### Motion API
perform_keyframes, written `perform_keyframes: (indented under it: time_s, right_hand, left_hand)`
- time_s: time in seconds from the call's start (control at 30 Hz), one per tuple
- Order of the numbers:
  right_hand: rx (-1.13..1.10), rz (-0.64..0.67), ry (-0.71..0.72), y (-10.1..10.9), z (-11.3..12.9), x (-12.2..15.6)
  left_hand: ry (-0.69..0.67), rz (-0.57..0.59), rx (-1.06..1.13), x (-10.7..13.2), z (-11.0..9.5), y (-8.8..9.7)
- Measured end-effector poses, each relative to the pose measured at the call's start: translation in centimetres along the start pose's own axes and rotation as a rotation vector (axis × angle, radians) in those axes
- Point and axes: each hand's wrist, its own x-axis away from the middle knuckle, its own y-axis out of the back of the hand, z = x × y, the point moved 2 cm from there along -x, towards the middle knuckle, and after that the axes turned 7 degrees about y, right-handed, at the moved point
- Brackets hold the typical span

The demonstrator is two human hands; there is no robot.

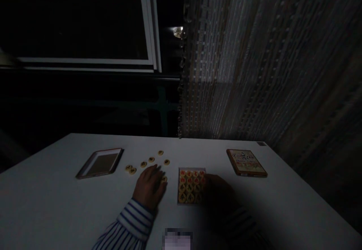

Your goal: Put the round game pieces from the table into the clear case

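My left hand [148, 187] is over the table left of centre, fingers stretched forward and thumb apart. A round Chinese chess piece [164, 179] lies by its thumb and fingertips. Beyond it are several loose pieces, including one pale chess piece [160, 152] farthest back and a pair touching [132, 171] at the left. In front of me sits a shallow square box [178, 186] holding rows of pieces, red characters at the back and dark ones in front. My right hand [222, 191] is at the box's right edge, covering part of it; deep shadow hides its fingers.
An open, shallow box part [85, 171] stands on the left of the white table [56, 201]. A box lid with printed writing [244, 161] lies on the right. A beaded string curtain [226, 61] hangs behind the table. The room is dark.
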Motion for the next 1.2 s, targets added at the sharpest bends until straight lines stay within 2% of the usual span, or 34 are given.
perform_keyframes:
  time_s: [0.1,0.2,0.3,0.5,0.7,0.9,1.2]
  right_hand:
    - [0.068,-0.024,0.038,0.1,0.3,0.4]
    - [0.179,-0.037,0.151,-0.3,0.3,0.7]
    - [0.211,-0.038,0.170,-0.6,-0.1,0.8]
    - [0.293,0.024,0.239,-0.4,0.4,0.5]
    - [0.277,0.007,0.243,-0.3,0.7,0.7]
    - [0.187,0.001,0.146,-0.5,0.1,0.6]
    - [0.243,0.019,0.208,-0.5,0.2,0.8]
  left_hand:
    - [-0.012,0.046,-0.016,0.2,0.4,-0.8]
    - [-0.005,0.079,-0.031,0.5,0.5,-1.2]
    - [0.008,0.097,-0.037,0.6,0.4,-1.4]
    - [0.042,0.117,-0.043,0.5,0.1,-1.3]
    - [0.059,0.117,-0.047,0.5,0.0,-1.3]
    - [0.077,0.115,-0.028,0.4,-0.2,-1.3]
    - [0.046,0.067,0.036,-0.1,-0.7,-0.5]
